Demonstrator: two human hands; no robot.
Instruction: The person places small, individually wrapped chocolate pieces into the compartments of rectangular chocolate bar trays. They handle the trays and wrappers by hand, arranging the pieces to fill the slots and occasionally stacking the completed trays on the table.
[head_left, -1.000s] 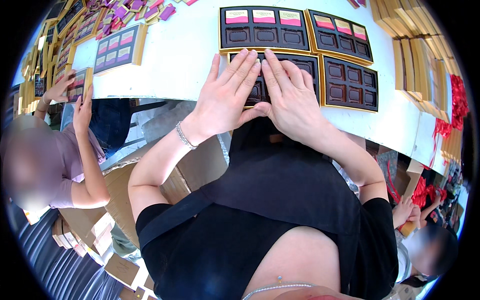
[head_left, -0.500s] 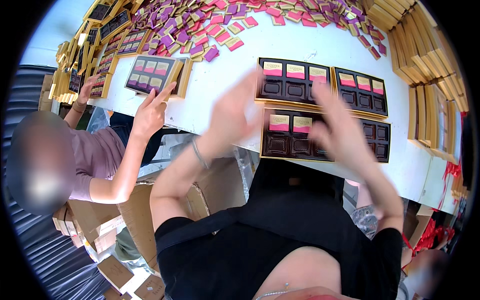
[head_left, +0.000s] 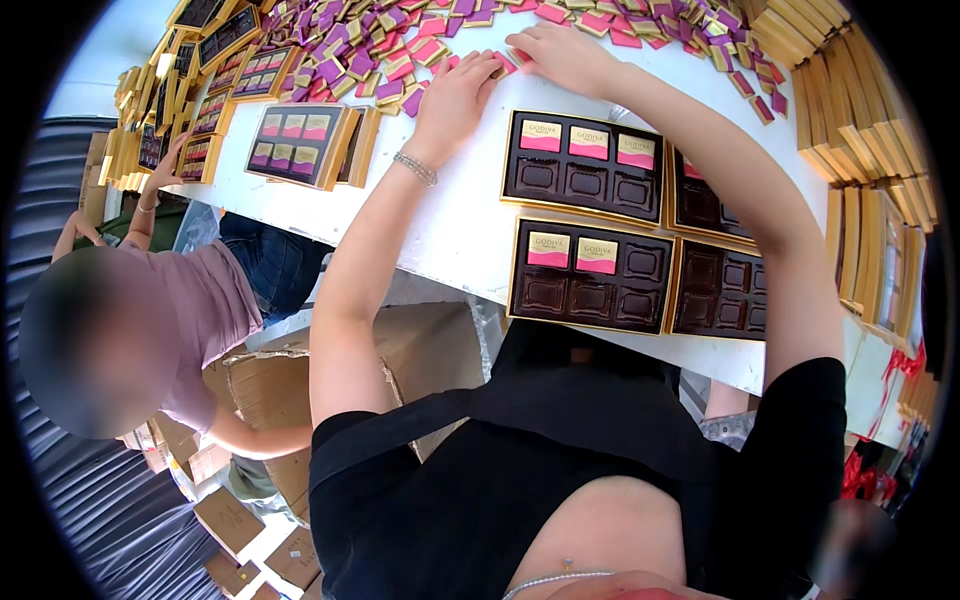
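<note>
At the near edge of a heap of foil-wrapped chocolate squares (head_left: pixel 345 60), pink, purple and gold, both my hands reach far forward. My left hand (head_left: pixel 458 100) has its fingers bent together beside a pink square (head_left: pixel 505 63); what they hold is hidden. My right hand (head_left: pixel 568 58) comes from the right, its fingertips closed around a small pink-and-gold square. Closer to me lie open gold-edged boxes with dark moulded trays. The upper left box (head_left: pixel 583 182) has three gold-and-pink squares in its back row; the lower left box (head_left: pixel 590 275) has two. My right forearm partly covers the upper right box (head_left: pixel 700 205).
A lower right box (head_left: pixel 720 290) has bare cavities. Filled boxes (head_left: pixel 290 140) stand to the left, near a co-worker (head_left: pixel 190 300) in a mauve shirt. Gold boxes (head_left: pixel 850 100) are stacked along the right edge. Cardboard cartons (head_left: pixel 270 390) sit below the white table (head_left: pixel 455 220).
Both my hands have moved forward from the open boxes to the heap. The boxes hold the same visible squares. The co-worker's nearer hand has left the filled box and dropped down.
</note>
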